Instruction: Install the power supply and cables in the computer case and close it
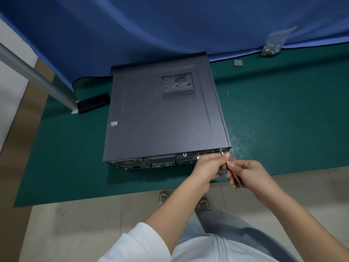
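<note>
Case (160, 118) closed, dark side panel on, lying flat on green mat (273, 129)

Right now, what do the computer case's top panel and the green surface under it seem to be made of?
The top panel looks like painted sheet metal, matte dark grey, judging by its punched vent holes. The green mat looks like rubber or vinyl: flat, slightly scuffed, dull sheen. Neither is certain.
</note>
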